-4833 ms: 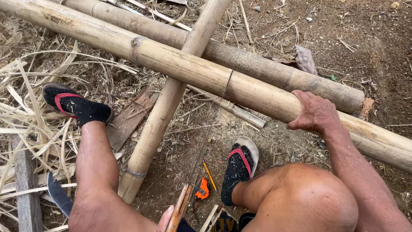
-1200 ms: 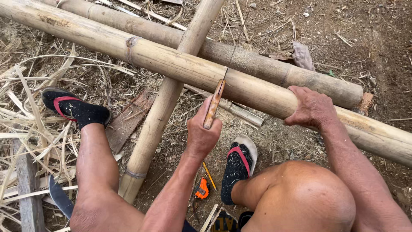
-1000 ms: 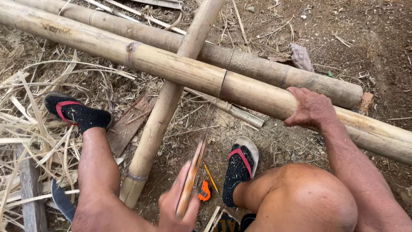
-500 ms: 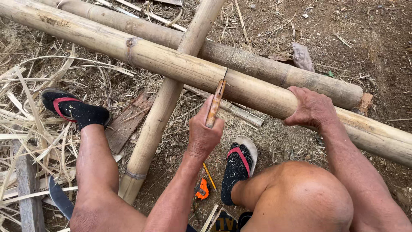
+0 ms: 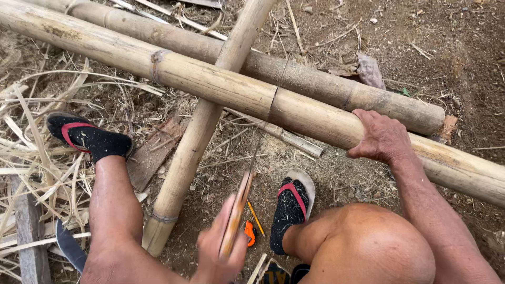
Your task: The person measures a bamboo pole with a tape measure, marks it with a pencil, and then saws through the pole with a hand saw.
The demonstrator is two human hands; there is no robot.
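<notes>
My left hand (image 5: 218, 252), low in the middle of the view, grips the wooden handle of a thin saw (image 5: 238, 208). The blade is seen edge-on and runs up towards a dark cut line (image 5: 273, 102) in a long pale bamboo pole (image 5: 210, 84). My right hand (image 5: 381, 138) is pressed on top of that same pole, to the right of the cut. The pole lies across another bamboo pole (image 5: 194, 147) that runs towards me.
A third bamboo pole (image 5: 315, 84) lies just behind. My feet in black and red sandals (image 5: 87, 138) (image 5: 292, 208) rest on bare dirt. A small orange tool (image 5: 249, 233) lies by the right foot. Dry bamboo strips, a plank (image 5: 29, 231) and a dark blade (image 5: 68, 247) lie at the left.
My left hand has drawn the saw back towards me, after being pushed forward at the pole half a second ago. The earlier frames show the same back-and-forth stroke. My right hand stays on the pole.
</notes>
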